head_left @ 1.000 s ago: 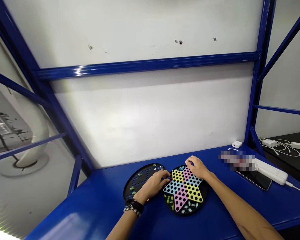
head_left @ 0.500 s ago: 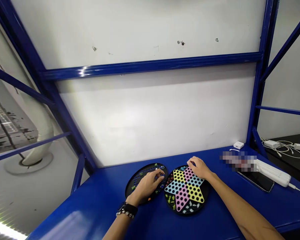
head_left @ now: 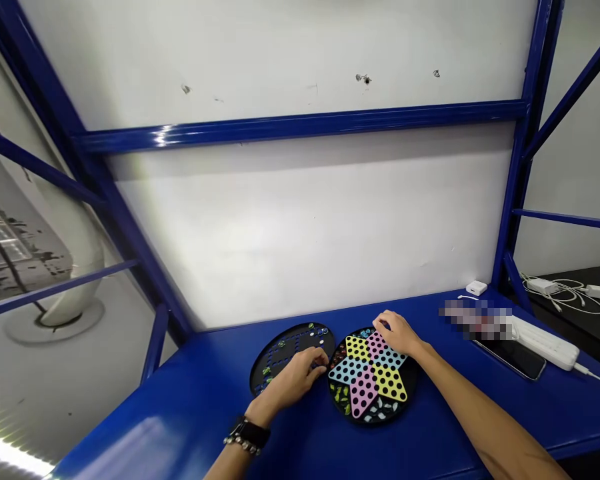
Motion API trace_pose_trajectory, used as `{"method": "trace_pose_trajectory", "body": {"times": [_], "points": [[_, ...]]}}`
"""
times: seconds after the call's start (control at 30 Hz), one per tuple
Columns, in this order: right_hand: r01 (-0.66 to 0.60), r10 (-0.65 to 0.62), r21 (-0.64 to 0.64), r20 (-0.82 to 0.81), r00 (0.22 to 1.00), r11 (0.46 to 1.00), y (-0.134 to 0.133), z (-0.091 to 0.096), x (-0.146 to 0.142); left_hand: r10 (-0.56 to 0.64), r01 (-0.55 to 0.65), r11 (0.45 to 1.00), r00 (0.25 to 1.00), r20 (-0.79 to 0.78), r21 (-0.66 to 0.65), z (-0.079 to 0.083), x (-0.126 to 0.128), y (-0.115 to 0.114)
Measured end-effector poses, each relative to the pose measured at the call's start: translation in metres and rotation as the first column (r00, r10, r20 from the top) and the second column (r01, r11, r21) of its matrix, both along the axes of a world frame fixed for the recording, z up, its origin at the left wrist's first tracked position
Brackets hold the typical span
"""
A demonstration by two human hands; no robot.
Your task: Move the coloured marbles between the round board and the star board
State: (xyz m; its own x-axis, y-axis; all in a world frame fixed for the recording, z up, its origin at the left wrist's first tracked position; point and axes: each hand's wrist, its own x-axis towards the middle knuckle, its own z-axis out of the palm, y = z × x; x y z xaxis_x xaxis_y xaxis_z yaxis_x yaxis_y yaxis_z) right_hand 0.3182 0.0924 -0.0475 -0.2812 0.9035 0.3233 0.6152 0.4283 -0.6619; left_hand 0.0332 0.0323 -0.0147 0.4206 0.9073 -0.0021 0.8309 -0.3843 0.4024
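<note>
A round black tray [head_left: 291, 348] with blue dotted markings lies on the blue table, with several glass marbles and small white pieces near its rim. Over its right edge is my left hand [head_left: 300, 373], fingers curled toward the thumb; what they pinch, if anything, is hidden. Beside the tray lies a Chinese checkers board [head_left: 363, 393] with a pink, yellow and light-blue star full of black holes. Red, green and whitish glass pieces fill compartments around the star. My right hand [head_left: 399, 333] closes on the board's far right rim, its fingertips partly hidden.
On the right side of the blue table [head_left: 190, 393] lie a dark phone [head_left: 517, 357], a white power strip [head_left: 547, 343] and a small white charger [head_left: 476, 288]. Blue frame bars and a white wall [head_left: 310, 227] stand behind. White cables [head_left: 575, 293] lie on a black surface.
My left hand has moved toward me and slightly down, from over the tray to its right edge. My right hand stays at the board's rim.
</note>
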Motion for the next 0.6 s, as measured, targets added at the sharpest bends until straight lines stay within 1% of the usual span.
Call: {"method": "trace_pose_trajectory", "body": {"times": [0.13, 0.2, 0.27, 0.37, 0.47, 0.53, 0.6], "points": [[0.014, -0.014, 0.014, -0.009, 1.0, 1.0, 0.002, -0.001, 0.002, -0.009, 0.008, 1.0, 0.994, -0.108, -0.011, 0.01, 0.006, -0.001], [0.019, -0.019, 0.023, -0.019, 1.0, 1.0, 0.004, -0.001, 0.004, 0.018, -0.021, 1.0, 0.988, -0.156, -0.015, 0.014, 0.012, -0.002], [0.027, -0.025, 0.034, -0.044, 0.999, 0.999, 0.007, -0.001, 0.007, 0.04, -0.048, 0.998, 0.985, -0.169, -0.04, 0.015, 0.015, -0.001], [0.048, -0.043, 0.043, -0.102, 0.994, 0.998, 0.012, -0.002, 0.012, 0.025, -0.036, 0.996, 0.991, -0.133, -0.085, 0.014, 0.011, 0.006], [0.071, -0.064, 0.038, -0.163, 0.985, 0.997, 0.018, -0.004, 0.017, 0.007, -0.011, 0.994, 0.999, -0.044, -0.111, 0.016, -0.001, 0.014], [0.083, -0.075, 0.03, -0.202, 0.977, 0.996, 0.021, -0.006, 0.02, 0.018, -0.018, 0.994, 1.0, -0.002, -0.104, 0.023, -0.006, 0.017], [0.089, -0.082, 0.02, -0.232, 0.969, 0.996, 0.023, -0.007, 0.022, 0.036, -0.032, 0.995, 0.998, 0.045, -0.09, 0.034, 0.0, 0.019]]}}
